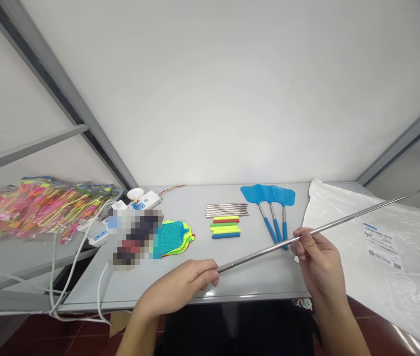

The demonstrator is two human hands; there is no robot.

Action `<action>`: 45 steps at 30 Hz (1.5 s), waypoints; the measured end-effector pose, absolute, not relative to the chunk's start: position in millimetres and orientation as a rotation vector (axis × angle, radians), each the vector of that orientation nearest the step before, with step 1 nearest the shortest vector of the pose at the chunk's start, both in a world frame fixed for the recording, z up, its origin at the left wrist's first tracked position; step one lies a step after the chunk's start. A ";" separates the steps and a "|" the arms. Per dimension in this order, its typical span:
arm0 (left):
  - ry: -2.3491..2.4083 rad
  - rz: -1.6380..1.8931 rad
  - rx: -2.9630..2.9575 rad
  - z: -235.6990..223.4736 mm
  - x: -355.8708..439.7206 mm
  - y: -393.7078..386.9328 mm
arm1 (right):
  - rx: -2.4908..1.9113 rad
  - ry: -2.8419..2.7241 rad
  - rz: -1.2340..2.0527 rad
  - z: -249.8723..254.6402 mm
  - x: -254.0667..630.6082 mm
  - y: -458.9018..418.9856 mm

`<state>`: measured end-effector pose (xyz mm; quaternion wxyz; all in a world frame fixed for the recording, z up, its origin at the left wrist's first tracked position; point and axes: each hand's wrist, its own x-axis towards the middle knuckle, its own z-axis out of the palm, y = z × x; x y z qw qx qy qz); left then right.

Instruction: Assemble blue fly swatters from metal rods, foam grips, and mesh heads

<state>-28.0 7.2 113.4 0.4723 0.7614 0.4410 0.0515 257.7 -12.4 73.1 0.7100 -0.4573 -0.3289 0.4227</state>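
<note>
A long metal telescopic rod (257, 253), drawn out, slants up to the right across the front of the table. Its thick end is in my left hand (185, 283), fingers closed around it. Farther along, my right hand (319, 257) pinches the rod between thumb and fingers; the thin end runs out past the right edge of the view. Behind the rod lie blue fly swatters (273, 217) with metal shafts. Left of them are several short metal rods (226, 210) and a stack of coloured handles (226, 229). Mesh swatter heads (174, 236) in teal and yellow are piled beyond my left hand.
A white plastic bag (347, 232) with a label covers the table's right side. At left are power strips (146, 201), white cables (100, 291) and a heap of bagged colourful items (54, 207). A white wall (228, 99) and metal frame posts (83, 118) bound the table (269, 282).
</note>
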 end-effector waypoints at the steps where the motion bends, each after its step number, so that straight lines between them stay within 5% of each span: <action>1: 1.099 0.122 1.853 111.8 -32.5 4.2 | -1.007 -0.708 0.940 74.0 262.7 -12.3; 22: 1.572 0.724 1.600 83.3 -146.8 -4.9 | -0.964 -0.505 0.944 83.3 292.2 -7.9; 35: 1.432 0.979 1.424 69.2 -126.2 8.8 | -0.903 -0.469 0.917 75.6 278.5 -4.4; 45: 1.231 0.706 1.524 80.0 -41.9 -5.6 | -1.019 -0.902 1.158 61.2 185.9 -15.7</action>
